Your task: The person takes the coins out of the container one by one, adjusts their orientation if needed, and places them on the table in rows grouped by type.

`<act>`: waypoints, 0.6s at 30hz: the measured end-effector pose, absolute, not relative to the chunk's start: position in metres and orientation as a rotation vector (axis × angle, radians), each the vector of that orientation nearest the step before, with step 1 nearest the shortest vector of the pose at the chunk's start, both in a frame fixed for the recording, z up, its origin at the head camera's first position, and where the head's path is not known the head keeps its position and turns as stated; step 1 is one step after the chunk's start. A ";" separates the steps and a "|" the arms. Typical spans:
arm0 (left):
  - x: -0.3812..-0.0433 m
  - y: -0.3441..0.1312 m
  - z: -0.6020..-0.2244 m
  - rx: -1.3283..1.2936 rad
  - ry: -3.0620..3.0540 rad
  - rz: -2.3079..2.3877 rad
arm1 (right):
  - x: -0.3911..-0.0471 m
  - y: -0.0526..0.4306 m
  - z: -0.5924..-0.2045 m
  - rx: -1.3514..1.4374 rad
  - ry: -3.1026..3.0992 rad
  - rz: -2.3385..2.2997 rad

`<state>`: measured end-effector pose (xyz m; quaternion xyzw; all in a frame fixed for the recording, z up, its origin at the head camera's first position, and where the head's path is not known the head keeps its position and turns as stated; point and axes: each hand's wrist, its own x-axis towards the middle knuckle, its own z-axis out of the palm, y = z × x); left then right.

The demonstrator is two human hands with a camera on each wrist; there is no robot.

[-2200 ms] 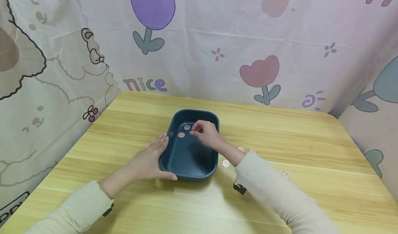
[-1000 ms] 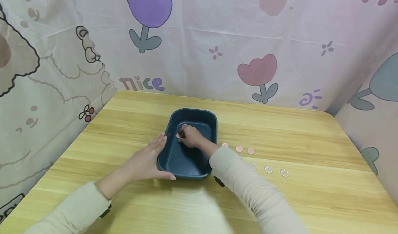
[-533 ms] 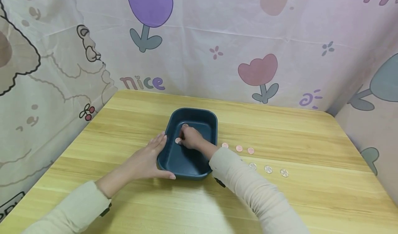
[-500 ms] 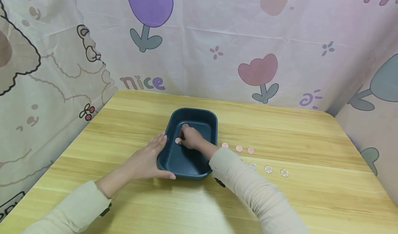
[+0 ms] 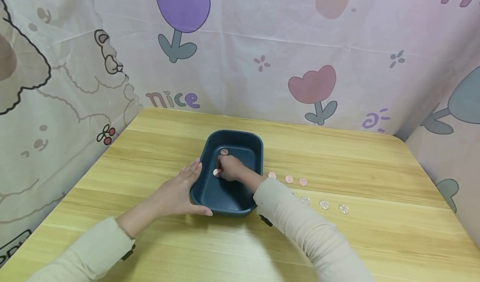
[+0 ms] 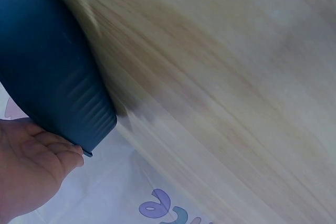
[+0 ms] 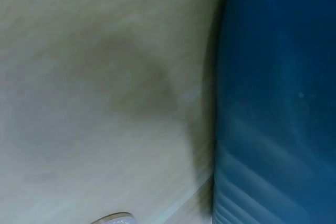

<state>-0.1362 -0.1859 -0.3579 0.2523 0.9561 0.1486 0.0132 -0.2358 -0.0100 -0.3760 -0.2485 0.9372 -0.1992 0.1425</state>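
Note:
A dark blue rectangular box [image 5: 225, 198] stands on the wooden table. My left hand [image 5: 178, 194] steadies its near left corner, fingers along the left side and thumb stretched along the front. In the left wrist view, the left hand's fingertips [image 6: 71, 150] touch the box rim. My right hand [image 5: 230, 167] reaches inside, fingers curled downward and at a coin [image 5: 217, 172] on the floor of the box. Behind those fingers lies a copper-coloured coin [image 5: 224, 152]. What is under the right hand is hidden. The right wrist view shows only the box's outer wall [image 7: 273, 98] and table.
Right of the box, a row of three pinkish copper coins [image 5: 288, 179] lies on the table [image 5: 360, 165]. Nearer the front is a row of silver-coloured coins [image 5: 324, 205], partly behind the right sleeve [image 5: 296, 215]. A patterned cloth [image 5: 240, 82] hangs behind.
My right hand came down to the box floor and shifted slightly nearer. The coin at its fingertips slid toward the front. The far coin came back into view. My left hand stayed put.

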 end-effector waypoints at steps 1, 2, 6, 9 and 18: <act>-0.136 -0.186 -0.358 0.787 2.979 0.460 | -0.235 -0.009 -0.375 -0.713 2.699 -0.584; -0.136 -0.186 -0.358 0.786 2.979 0.460 | -0.235 -0.009 -0.375 -0.707 2.693 -0.598; -0.136 -0.186 -0.358 0.787 2.977 0.462 | -0.231 -0.002 -0.374 -0.695 2.666 -0.691; -0.136 -0.186 -0.358 0.787 2.975 0.462 | -0.227 0.004 -0.370 -0.701 2.642 -0.776; -0.136 -0.185 -0.358 0.780 2.981 0.438 | -0.216 0.021 -0.353 -0.662 2.575 -1.136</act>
